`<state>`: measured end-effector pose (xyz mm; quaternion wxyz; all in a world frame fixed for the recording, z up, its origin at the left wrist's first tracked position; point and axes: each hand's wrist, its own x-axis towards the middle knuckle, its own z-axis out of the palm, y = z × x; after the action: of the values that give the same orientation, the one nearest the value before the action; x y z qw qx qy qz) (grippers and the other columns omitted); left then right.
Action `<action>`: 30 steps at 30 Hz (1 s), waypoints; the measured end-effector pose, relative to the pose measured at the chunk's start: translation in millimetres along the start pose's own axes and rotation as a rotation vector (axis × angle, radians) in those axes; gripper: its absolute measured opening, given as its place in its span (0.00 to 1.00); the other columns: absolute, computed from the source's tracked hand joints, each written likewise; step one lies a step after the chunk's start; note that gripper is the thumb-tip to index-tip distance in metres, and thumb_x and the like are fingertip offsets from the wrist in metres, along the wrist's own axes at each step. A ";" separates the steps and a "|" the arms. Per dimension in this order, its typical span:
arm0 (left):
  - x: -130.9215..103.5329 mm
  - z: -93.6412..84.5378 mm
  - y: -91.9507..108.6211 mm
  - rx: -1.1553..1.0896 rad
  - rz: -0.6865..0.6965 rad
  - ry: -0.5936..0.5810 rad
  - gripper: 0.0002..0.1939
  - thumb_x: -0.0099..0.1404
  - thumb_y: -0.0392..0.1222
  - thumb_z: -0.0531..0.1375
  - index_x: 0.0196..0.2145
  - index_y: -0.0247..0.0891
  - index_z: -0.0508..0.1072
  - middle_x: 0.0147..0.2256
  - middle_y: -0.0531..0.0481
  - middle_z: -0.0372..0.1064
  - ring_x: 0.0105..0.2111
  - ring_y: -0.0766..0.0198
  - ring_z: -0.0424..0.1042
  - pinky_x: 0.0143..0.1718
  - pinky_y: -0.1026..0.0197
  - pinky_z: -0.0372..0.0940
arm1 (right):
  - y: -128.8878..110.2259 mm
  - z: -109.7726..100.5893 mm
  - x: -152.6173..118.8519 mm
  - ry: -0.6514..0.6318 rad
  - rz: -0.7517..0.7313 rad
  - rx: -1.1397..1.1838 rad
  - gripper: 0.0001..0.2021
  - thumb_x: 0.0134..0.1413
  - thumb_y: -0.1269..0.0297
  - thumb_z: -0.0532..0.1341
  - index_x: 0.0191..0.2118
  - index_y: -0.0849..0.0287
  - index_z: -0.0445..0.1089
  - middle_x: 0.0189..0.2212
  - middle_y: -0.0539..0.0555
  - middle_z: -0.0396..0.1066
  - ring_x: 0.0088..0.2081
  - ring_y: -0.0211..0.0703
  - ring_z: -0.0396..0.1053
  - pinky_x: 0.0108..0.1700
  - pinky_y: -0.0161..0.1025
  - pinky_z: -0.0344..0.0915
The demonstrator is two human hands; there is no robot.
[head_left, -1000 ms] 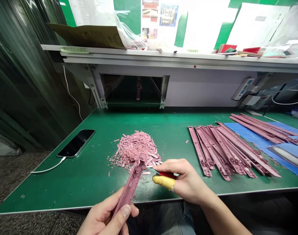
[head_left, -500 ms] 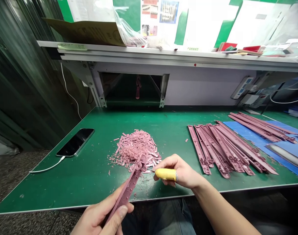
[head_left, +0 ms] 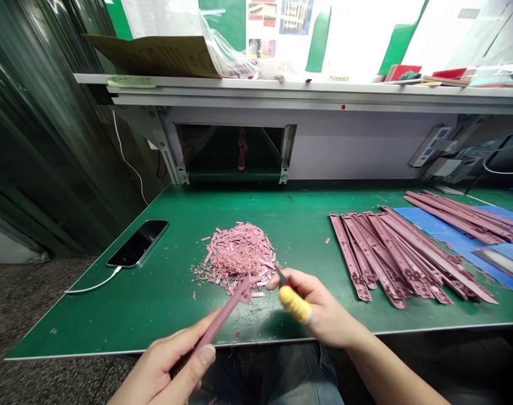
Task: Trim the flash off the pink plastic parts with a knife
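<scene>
My left hand (head_left: 174, 355) is closed round the lower end of a long pink plastic strip (head_left: 226, 316). The strip tilts up and away, with its narrow edge towards me and a small ring-like part near its far end. In my right hand (head_left: 326, 312) is a small knife (head_left: 282, 277), its thin blade pointing up and left, apart from the strip. A yellow finger cover (head_left: 294, 305) sits on the right thumb. Just beyond the strip's tip lies a heap of pink shavings and small offcuts (head_left: 239, 247). The fingers partly hide the knife's handle.
Several pink strips (head_left: 381, 253) lie in a pile on the green table (head_left: 163, 315) at right, with more on a blue sheet (head_left: 450, 239). A phone (head_left: 138, 243) with a white cable lies at left. Behind, a shelf (head_left: 256, 93) spans above a conveyor opening (head_left: 235, 177).
My left hand has turned the strip so its edge rather than its studded face shows. The knife has come off the strip's end and now points up and left. The view has shifted slightly.
</scene>
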<state>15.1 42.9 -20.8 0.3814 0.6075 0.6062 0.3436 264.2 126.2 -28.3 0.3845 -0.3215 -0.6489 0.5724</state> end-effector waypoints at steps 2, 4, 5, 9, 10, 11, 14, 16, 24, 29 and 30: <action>5.9 -12.3 -3.8 0.251 0.184 -0.041 0.20 0.61 0.51 0.60 0.52 0.55 0.72 0.42 0.51 0.76 0.39 0.56 0.75 0.34 0.66 0.70 | -7.0 6.3 2.8 0.042 -0.199 -0.452 0.24 0.51 0.39 0.61 0.36 0.59 0.70 0.22 0.45 0.56 0.24 0.34 0.52 0.26 0.32 0.49; 13.0 -25.8 -7.7 0.504 0.365 -0.108 0.24 0.62 0.47 0.60 0.57 0.55 0.67 0.48 0.52 0.74 0.44 0.55 0.74 0.39 0.65 0.70 | -10.0 10.0 7.1 0.049 -0.355 -0.793 0.28 0.50 0.35 0.57 0.34 0.59 0.71 0.22 0.47 0.61 0.24 0.36 0.57 0.26 0.33 0.49; 16.8 -32.8 -9.0 0.617 0.444 -0.122 0.27 0.63 0.45 0.59 0.60 0.55 0.63 0.49 0.52 0.73 0.44 0.56 0.74 0.40 0.64 0.70 | -10.4 10.9 9.2 0.043 -0.401 -0.905 0.29 0.51 0.34 0.55 0.33 0.60 0.71 0.22 0.49 0.64 0.25 0.36 0.59 0.26 0.34 0.49; 30.7 -62.1 -4.7 0.951 0.766 -0.034 0.33 0.65 0.36 0.54 0.65 0.55 0.51 0.55 0.51 0.68 0.50 0.52 0.71 0.50 0.54 0.66 | -12.4 11.2 14.1 0.007 -0.485 -1.158 0.29 0.51 0.34 0.54 0.33 0.60 0.72 0.23 0.51 0.68 0.25 0.38 0.64 0.24 0.35 0.47; 33.3 -68.9 -1.4 1.023 0.823 -0.035 0.35 0.65 0.33 0.52 0.65 0.55 0.48 0.56 0.52 0.67 0.52 0.51 0.69 0.52 0.51 0.64 | -13.7 11.3 14.2 -0.003 -0.506 -1.185 0.29 0.51 0.34 0.54 0.33 0.59 0.72 0.23 0.51 0.69 0.25 0.38 0.63 0.24 0.35 0.46; 35.3 -74.9 2.4 1.091 0.869 -0.049 0.37 0.63 0.31 0.51 0.66 0.54 0.47 0.57 0.52 0.66 0.54 0.50 0.68 0.54 0.49 0.62 | -15.3 11.6 13.9 -0.011 -0.529 -1.201 0.28 0.52 0.35 0.55 0.34 0.60 0.72 0.23 0.50 0.69 0.25 0.38 0.63 0.23 0.36 0.45; 38.1 -86.4 13.6 1.225 0.948 -0.082 0.41 0.59 0.26 0.48 0.66 0.52 0.46 0.59 0.54 0.62 0.57 0.51 0.63 0.59 0.47 0.55 | -19.9 12.8 11.8 -0.018 -0.600 -1.208 0.27 0.53 0.37 0.55 0.33 0.60 0.72 0.22 0.49 0.67 0.23 0.37 0.60 0.23 0.36 0.43; 37.4 -87.9 18.7 1.218 0.969 -0.056 0.42 0.57 0.24 0.46 0.66 0.52 0.47 0.59 0.56 0.62 0.58 0.53 0.62 0.61 0.49 0.51 | -21.6 13.5 10.1 -0.001 -0.625 -1.207 0.26 0.54 0.38 0.55 0.32 0.60 0.71 0.21 0.49 0.67 0.23 0.36 0.60 0.23 0.36 0.43; 27.5 -86.2 24.0 1.149 0.886 -0.062 0.42 0.58 0.23 0.46 0.65 0.55 0.49 0.60 0.58 0.61 0.58 0.52 0.63 0.62 0.48 0.49 | -24.1 13.0 8.0 -0.028 -0.638 -1.274 0.17 0.59 0.50 0.60 0.28 0.59 0.66 0.22 0.47 0.65 0.23 0.36 0.58 0.23 0.36 0.44; 22.9 -87.6 19.3 1.094 0.840 -0.092 0.40 0.59 0.25 0.53 0.63 0.59 0.53 0.58 0.61 0.64 0.54 0.54 0.68 0.61 0.54 0.53 | -27.5 11.6 4.8 -0.037 -0.657 -1.294 0.16 0.65 0.58 0.54 0.26 0.59 0.64 0.21 0.48 0.63 0.23 0.36 0.55 0.24 0.37 0.44; 20.9 -83.8 18.1 1.026 0.807 -0.066 0.39 0.59 0.25 0.55 0.62 0.60 0.56 0.56 0.61 0.66 0.52 0.56 0.70 0.60 0.56 0.56 | -27.7 11.6 3.7 -0.022 -0.666 -1.289 0.16 0.65 0.59 0.53 0.26 0.59 0.64 0.21 0.48 0.62 0.22 0.36 0.54 0.24 0.37 0.43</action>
<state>-49.3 68.2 33.9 -0.0976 0.9024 0.4054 0.1083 253.0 119.8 -0.9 0.2659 -0.2638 -0.9247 -0.0683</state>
